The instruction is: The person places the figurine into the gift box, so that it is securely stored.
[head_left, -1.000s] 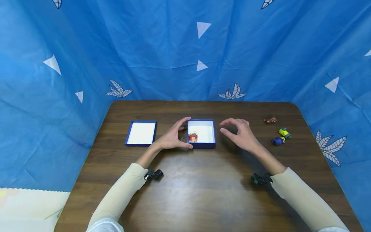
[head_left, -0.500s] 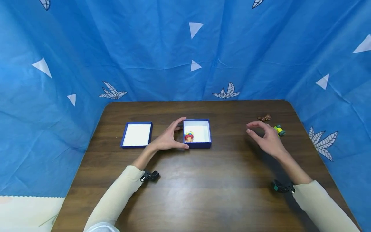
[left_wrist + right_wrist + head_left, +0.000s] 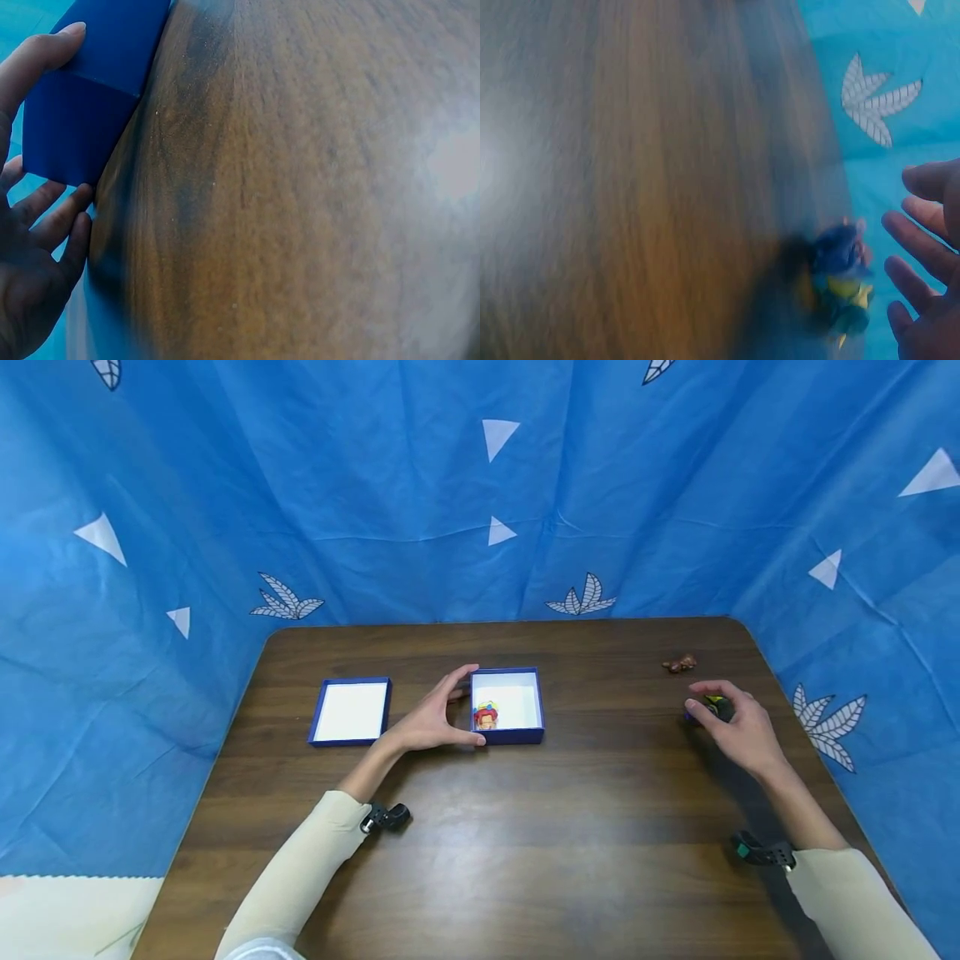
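My left hand point(image 3: 429, 723) holds a small blue box point(image 3: 517, 737) with a white inside, thumb on its front wall and fingers at the side and back. In the left wrist view the thumb lies on the blue wall of the box point(image 3: 82, 124). Inside the box, at its front left, is a small toy figure point(image 3: 486, 716) with a red top. My right hand point(image 3: 738, 731) hovers with parted fingers over a dark blue toy figure point(image 3: 836, 251) and a yellow-and-green one point(image 3: 846, 304), which it partly hides in the head view. Nothing is gripped there.
A blue-rimmed white box lid point(image 3: 348, 712) lies left of the box. A small brown toy figure point(image 3: 679, 664) lies near the table's back right. The wooden table point(image 3: 480, 843) ends at a blue patterned cloth point(image 3: 420, 485) at the back and sides.
My right hand has moved from beside the box to the right, over the toy figures. The left hand keeps its hold on the box. The head view has shifted slightly.
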